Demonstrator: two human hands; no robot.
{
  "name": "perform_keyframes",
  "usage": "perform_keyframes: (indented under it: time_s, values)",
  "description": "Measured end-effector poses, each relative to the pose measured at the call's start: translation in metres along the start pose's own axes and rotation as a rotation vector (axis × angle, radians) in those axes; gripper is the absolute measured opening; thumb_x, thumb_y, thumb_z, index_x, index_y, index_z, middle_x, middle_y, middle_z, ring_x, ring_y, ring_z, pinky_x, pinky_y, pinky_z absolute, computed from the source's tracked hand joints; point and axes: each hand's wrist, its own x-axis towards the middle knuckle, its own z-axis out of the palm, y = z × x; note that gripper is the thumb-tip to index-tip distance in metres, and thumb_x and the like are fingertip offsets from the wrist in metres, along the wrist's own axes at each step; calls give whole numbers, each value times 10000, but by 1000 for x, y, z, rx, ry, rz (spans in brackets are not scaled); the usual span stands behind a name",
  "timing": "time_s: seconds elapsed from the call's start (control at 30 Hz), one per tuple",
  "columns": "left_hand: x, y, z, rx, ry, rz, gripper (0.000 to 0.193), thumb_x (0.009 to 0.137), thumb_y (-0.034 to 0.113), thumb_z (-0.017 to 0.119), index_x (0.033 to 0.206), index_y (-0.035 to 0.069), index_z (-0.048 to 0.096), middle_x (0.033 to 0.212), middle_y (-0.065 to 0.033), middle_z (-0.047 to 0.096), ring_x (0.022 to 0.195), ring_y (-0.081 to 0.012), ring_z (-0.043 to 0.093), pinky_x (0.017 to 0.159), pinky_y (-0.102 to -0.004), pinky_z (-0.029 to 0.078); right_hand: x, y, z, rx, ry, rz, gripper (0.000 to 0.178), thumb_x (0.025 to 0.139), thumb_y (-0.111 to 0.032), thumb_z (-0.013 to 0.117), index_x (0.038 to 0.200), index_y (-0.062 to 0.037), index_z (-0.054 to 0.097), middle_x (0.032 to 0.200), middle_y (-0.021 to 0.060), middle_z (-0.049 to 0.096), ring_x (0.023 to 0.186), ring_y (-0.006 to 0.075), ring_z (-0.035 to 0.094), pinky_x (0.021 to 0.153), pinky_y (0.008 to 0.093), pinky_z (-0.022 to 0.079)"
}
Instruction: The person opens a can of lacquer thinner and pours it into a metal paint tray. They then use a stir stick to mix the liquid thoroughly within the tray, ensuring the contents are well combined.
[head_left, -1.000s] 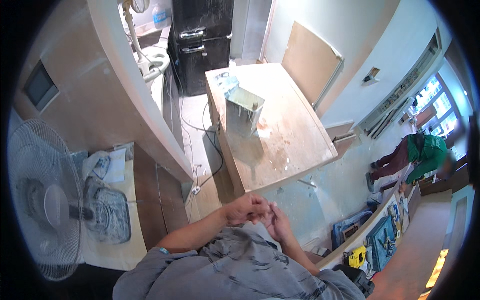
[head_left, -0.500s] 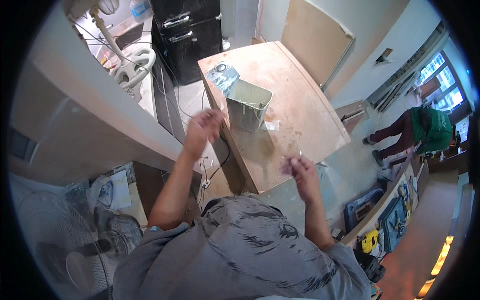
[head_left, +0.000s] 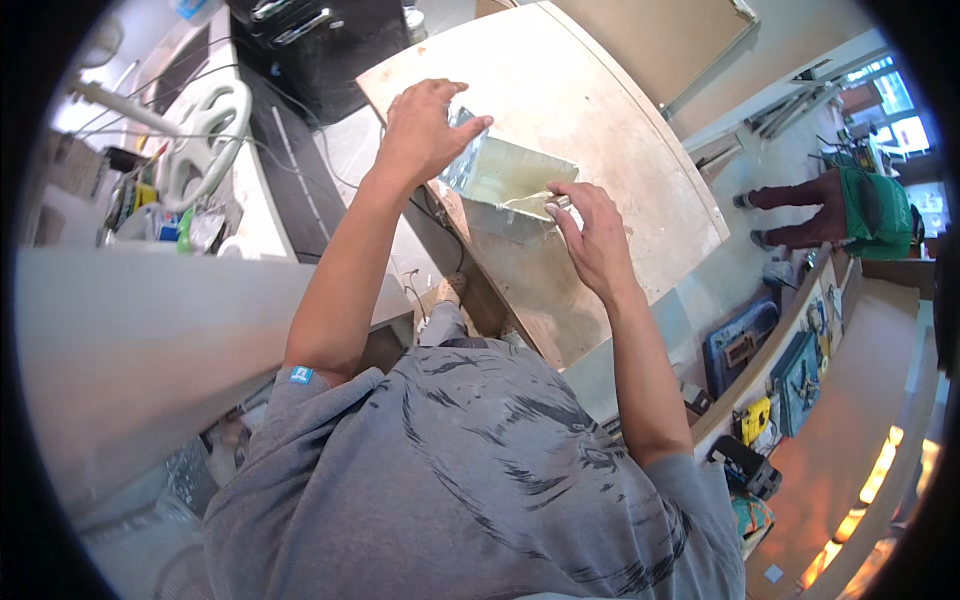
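Observation:
A rectangular metal tin (head_left: 505, 222), open at the top and coated pale inside, stands on the wooden tabletop. My left hand (head_left: 425, 135) is over the tin's far left side, fingers stretched and thumb apart. It partly covers a bluish-silver flap or lid (head_left: 463, 160) beside the opening. At the tin's right rim, my right hand (head_left: 595, 235) closes thumb and fingers around something small and metallic-looking (head_left: 557, 201). A pale, thin strip lies by it across the opening; its kind is unclear.
The wooden table (head_left: 660, 220) has a raised left edge with a dark cable (head_left: 432, 208) beside it. A white fan-like frame (head_left: 205, 140) stands left. Tools and a yellow case (head_left: 753, 420) lie on a right-hand ledge. A person in green (head_left: 872, 215) bends at far right.
Both hands have moved forward to the tin: the left to its far left side, the right onto its right rim. My view has shifted, and the body is closer to the table.

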Motion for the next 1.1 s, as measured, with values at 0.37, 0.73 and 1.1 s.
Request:
perform_keyframes:
  time_s: [0.37,0.73,1.1]
  values:
    - [11,-38,57,-342,-158,-87,440,954,404,736,1114,-6,757,1178,-197,725,1231,-371,593,1089,-442,444,72,13,65,502,69,299,296,972,-192,731,781,-14,591,701,7,550,706,95,491,659,286,408]
    - [3,-19,77,129,28,-17,483,945,458,742,1186,40,735,1500,-212,558,1401,-370,525,1147,-466,432,93,19,55,711,201,350,484,1018,-178,673,608,-2,485,572,-27,424,546,92,374,528,311,292]
    - [5,-30,77,-307,-184,-214,476,948,421,748,1236,44,714,1547,-281,486,1384,-426,536,1130,-463,456,112,23,101,950,183,354,331,1044,-112,589,739,14,596,639,38,511,617,146,502,633,317,446]
